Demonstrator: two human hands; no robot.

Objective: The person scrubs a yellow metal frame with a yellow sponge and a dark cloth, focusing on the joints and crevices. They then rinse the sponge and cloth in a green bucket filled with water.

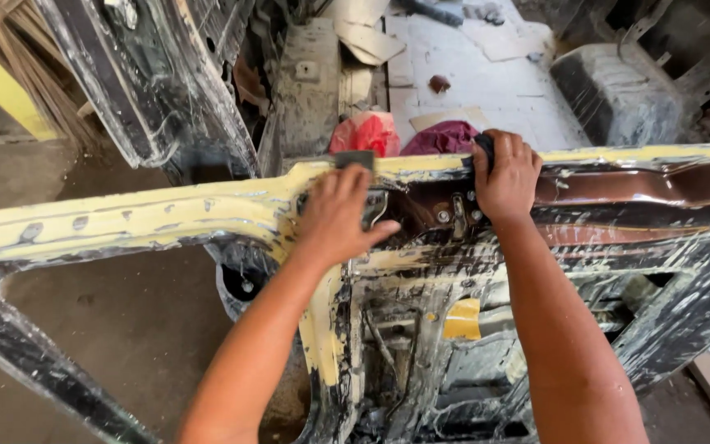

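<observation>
The left hand [334, 215] presses a dark sanding block [355, 159], fingers clenched on it, against the top edge of the yellow-smeared car door [149, 218]. Just beside it, the right hand [504, 177] grips that edge over a dark pad [485, 148].

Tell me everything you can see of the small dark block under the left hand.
The dark block is small, flat and grey-black, likely a sanding block. It sits on the top edge of the yellow-coated car door frame. The left hand presses its fingertips on it, hiding its lower part. A red cloth lies just behind. Its underside is not visible.
</observation>
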